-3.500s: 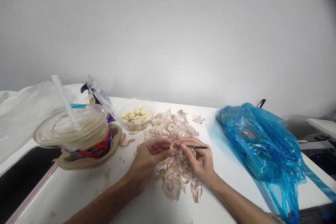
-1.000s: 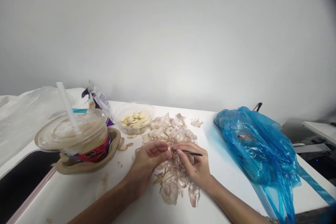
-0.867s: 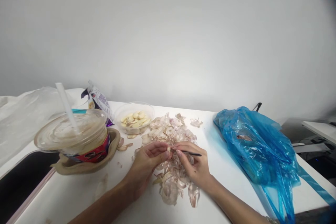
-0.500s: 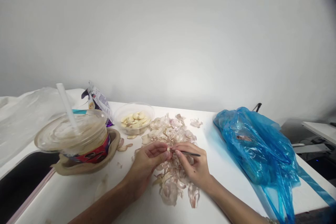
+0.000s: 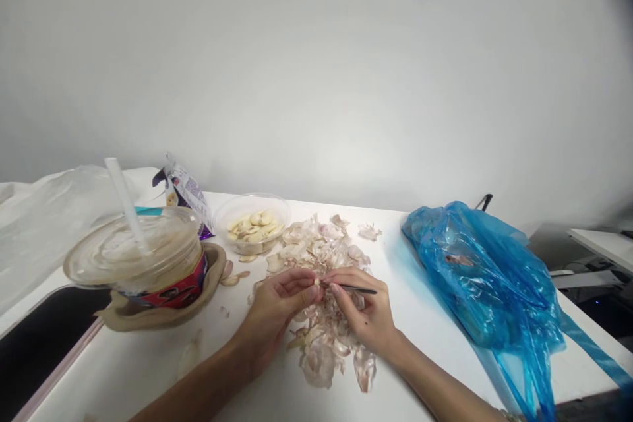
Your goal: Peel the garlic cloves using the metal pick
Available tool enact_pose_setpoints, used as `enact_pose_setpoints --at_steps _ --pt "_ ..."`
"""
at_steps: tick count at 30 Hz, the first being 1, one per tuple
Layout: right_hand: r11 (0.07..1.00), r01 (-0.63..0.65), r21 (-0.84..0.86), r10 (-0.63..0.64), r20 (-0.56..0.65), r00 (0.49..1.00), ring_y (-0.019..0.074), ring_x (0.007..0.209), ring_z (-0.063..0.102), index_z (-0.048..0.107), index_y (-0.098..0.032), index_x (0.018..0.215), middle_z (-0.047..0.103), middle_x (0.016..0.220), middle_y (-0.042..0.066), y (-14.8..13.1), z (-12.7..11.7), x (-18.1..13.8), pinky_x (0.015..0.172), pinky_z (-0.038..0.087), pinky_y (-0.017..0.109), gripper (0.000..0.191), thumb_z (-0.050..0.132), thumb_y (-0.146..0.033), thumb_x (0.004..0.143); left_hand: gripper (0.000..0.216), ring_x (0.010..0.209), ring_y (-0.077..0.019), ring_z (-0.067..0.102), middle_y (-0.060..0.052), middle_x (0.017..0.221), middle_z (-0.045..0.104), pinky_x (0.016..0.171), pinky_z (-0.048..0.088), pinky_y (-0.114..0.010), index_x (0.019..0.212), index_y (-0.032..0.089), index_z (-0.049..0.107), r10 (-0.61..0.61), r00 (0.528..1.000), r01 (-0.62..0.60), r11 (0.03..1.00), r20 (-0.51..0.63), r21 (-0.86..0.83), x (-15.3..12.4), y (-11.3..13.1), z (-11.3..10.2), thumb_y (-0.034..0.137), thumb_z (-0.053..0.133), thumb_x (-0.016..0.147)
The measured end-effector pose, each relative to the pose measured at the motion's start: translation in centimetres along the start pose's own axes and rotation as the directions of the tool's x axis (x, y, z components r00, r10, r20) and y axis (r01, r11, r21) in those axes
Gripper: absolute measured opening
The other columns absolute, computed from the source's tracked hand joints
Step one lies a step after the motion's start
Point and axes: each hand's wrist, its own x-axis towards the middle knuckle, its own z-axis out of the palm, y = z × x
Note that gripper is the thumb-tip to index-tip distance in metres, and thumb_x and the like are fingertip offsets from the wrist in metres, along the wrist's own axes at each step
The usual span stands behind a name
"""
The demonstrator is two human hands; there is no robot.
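Observation:
My left hand (image 5: 279,306) pinches a small garlic clove (image 5: 317,282) between thumb and fingers, just above a heap of papery garlic skins (image 5: 324,333) on the white table (image 5: 425,316). My right hand (image 5: 366,316) meets it from the right, fingers closed round a thin dark pointed tool (image 5: 360,289) whose tip touches the clove. A clear plastic bowl (image 5: 252,224) holding several peeled cloves stands behind the skins, to the left.
A lidded drink cup with a white straw (image 5: 141,254) sits in a brown holder at left, loose cloves (image 5: 232,277) beside it. A purple snack packet (image 5: 185,188) lies behind. A crumpled blue plastic bag (image 5: 487,273) fills the right side. A dark screen (image 5: 37,336) lies at the lower left.
Both hands stay together at the clove with only slight finger movements. Since 3.5 s ago the view has tilted a little, so everything sits slightly lower in the frame.

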Motion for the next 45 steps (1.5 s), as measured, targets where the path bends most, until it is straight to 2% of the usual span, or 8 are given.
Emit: enact_pose_setpoints --at_steps 45 --pt "1.000 0.009 -0.006 -0.009 0.026 1.000 0.0184 0.079 0.064 0.065 -0.019 0.091 0.068 0.085 0.007 -0.07 -0.04 -0.08 0.071 0.053 0.031 0.017 0.051 -0.015 0.083 0.016 0.070 -0.0103 0.059 0.000 0.072 0.066 0.066 0.046 -0.018 0.075 0.017 0.068 -0.004 1.000 0.004 1.000 0.010 0.025 -0.12 0.22 0.14 0.016 0.075 0.060"
